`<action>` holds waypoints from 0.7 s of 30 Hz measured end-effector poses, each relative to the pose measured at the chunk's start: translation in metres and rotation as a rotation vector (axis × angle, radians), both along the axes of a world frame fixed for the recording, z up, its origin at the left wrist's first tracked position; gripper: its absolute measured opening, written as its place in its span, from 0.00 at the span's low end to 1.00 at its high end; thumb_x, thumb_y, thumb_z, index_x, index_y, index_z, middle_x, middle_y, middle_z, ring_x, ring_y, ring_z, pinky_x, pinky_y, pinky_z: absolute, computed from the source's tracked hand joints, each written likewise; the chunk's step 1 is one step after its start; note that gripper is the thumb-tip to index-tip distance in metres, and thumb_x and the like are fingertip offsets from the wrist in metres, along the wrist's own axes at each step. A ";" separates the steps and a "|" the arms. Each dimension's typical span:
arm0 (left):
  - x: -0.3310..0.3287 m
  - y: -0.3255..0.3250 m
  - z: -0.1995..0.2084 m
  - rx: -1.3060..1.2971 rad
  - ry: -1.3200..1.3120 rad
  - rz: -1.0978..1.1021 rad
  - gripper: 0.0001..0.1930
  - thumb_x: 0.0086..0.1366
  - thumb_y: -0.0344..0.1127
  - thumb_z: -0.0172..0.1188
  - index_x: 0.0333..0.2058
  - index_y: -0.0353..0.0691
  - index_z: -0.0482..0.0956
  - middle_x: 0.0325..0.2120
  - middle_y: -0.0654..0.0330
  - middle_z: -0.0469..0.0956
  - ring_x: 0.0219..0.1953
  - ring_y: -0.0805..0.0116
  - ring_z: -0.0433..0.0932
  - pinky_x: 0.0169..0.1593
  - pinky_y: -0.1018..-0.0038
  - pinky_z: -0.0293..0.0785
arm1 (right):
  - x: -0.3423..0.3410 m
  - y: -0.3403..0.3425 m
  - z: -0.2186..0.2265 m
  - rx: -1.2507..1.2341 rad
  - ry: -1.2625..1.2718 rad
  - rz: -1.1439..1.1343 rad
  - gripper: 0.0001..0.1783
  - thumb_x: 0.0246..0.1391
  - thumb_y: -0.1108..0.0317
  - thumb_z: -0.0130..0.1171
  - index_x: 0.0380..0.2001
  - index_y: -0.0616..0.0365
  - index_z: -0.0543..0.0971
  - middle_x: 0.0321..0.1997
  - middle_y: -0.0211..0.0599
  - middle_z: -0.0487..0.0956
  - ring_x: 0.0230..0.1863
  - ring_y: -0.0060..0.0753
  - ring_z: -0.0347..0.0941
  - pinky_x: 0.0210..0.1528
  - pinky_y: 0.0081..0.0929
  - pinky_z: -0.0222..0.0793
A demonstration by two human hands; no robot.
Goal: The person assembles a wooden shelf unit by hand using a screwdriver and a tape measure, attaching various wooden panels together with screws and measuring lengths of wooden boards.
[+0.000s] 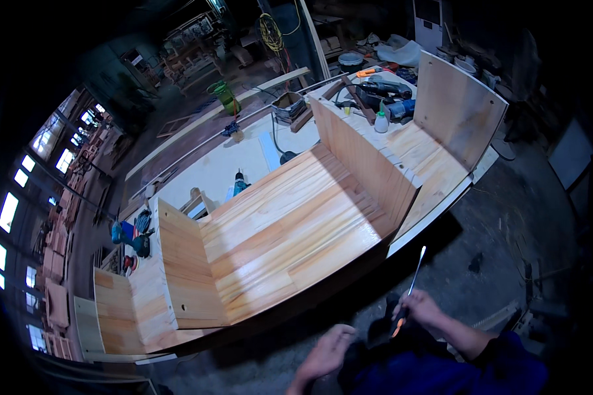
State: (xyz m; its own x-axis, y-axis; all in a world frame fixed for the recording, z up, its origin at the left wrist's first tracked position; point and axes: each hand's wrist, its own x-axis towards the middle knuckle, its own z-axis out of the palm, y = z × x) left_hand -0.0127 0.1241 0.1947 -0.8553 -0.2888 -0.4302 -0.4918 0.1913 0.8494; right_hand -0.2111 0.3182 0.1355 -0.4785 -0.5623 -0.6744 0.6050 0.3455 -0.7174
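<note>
My right hand [422, 309] is closed around a screwdriver [416, 273] with a long metal shaft and a black and orange handle. Its shaft points up and away from me. Low in front of me, my left hand [329, 352] holds nothing, its fingers loosely stretched toward the right. Beyond both hands lies a wooden cabinet frame [296, 230] of light, striped boards. Several upright panels divide it, among them a left divider [188, 270], a middle divider [369, 168] and a tall right end panel [458, 108]. Neither hand touches the wood.
A teal cordless drill [240, 184] stands behind the frame, and another blue power tool [130, 237] sits at the left. On the right section are a small glue bottle [381, 121] and a dark power tool [385, 89]. A green bucket [224, 97] stands farther back.
</note>
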 end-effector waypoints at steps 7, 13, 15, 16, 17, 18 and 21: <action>-0.084 -0.044 0.063 0.269 0.305 0.525 0.10 0.72 0.30 0.47 0.47 0.33 0.72 0.22 0.65 0.69 0.23 0.78 0.63 0.26 0.81 0.62 | -0.200 -0.025 0.001 -0.183 0.218 -0.321 0.12 0.67 0.61 0.44 0.34 0.58 0.70 0.19 0.28 0.68 0.19 0.22 0.65 0.24 0.21 0.65; -0.199 -0.067 0.094 0.167 0.540 0.979 0.10 0.73 0.35 0.49 0.40 0.34 0.73 0.18 0.64 0.66 0.18 0.79 0.61 0.21 0.81 0.58 | -0.345 -0.139 0.018 -0.055 0.420 0.214 0.16 0.65 0.59 0.46 0.39 0.63 0.74 0.24 0.34 0.74 0.26 0.25 0.71 0.29 0.26 0.69; -0.240 -0.067 0.111 0.126 0.623 1.089 0.11 0.73 0.36 0.48 0.35 0.34 0.73 0.16 0.65 0.64 0.17 0.79 0.59 0.21 0.82 0.56 | -0.386 -0.175 0.009 -0.044 0.578 0.337 0.17 0.63 0.59 0.48 0.41 0.65 0.74 0.31 0.44 0.78 0.32 0.36 0.76 0.36 0.33 0.71; -0.255 -0.066 0.119 0.031 0.592 1.065 0.11 0.74 0.37 0.48 0.36 0.36 0.72 0.16 0.66 0.63 0.17 0.79 0.58 0.21 0.82 0.55 | -0.403 -0.193 -0.002 -0.059 0.676 0.362 0.17 0.62 0.59 0.49 0.42 0.65 0.73 0.34 0.48 0.79 0.35 0.42 0.77 0.39 0.36 0.71; -0.266 -0.067 0.127 -0.065 0.553 1.040 0.11 0.74 0.37 0.47 0.36 0.37 0.71 0.16 0.67 0.61 0.17 0.80 0.56 0.20 0.82 0.54 | -0.416 -0.212 -0.010 -0.075 0.769 0.389 0.18 0.61 0.60 0.49 0.43 0.66 0.73 0.37 0.53 0.79 0.39 0.48 0.78 0.42 0.38 0.72; -0.277 -0.068 0.134 -0.156 0.521 1.009 0.10 0.75 0.37 0.47 0.36 0.38 0.71 0.16 0.68 0.60 0.17 0.81 0.55 0.20 0.82 0.53 | -0.427 -0.235 -0.008 -0.040 0.721 0.446 0.19 0.60 0.61 0.49 0.46 0.67 0.71 0.41 0.58 0.78 0.43 0.54 0.77 0.47 0.41 0.70; -0.286 -0.067 0.140 -0.160 0.233 1.123 0.07 0.69 0.33 0.54 0.41 0.35 0.72 0.32 0.60 0.69 0.34 0.75 0.66 0.38 0.77 0.64 | -0.453 -0.296 -0.002 -0.015 0.611 0.548 0.25 0.58 0.67 0.47 0.56 0.68 0.65 0.44 0.66 0.76 0.46 0.60 0.75 0.51 0.45 0.69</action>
